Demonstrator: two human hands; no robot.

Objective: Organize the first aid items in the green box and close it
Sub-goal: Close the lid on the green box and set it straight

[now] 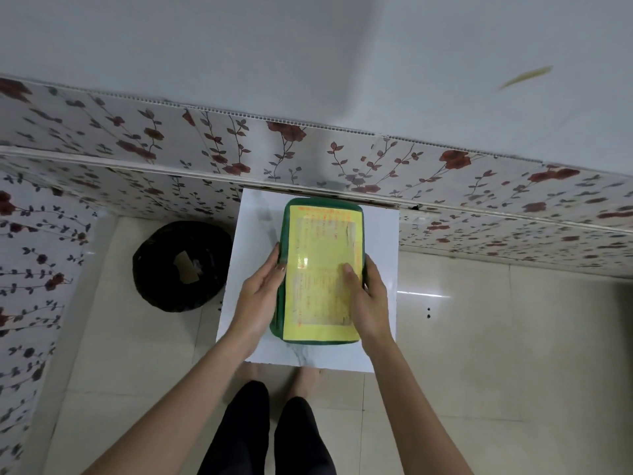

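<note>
The green box (288, 221) lies on a small white table (253, 234), its lid down and covered by a yellow printed label (322, 248). My left hand (262, 293) grips the box's left edge, thumb on top near the rim. My right hand (368, 296) holds the right edge, its thumb pressing on the yellow label. No first aid items show outside the box; whatever is inside is hidden.
A black lined waste bin (181, 265) stands on the tiled floor left of the table. A floral-patterned wall (342, 159) runs just behind the table. My legs and bare feet (308, 378) are under the table's near edge.
</note>
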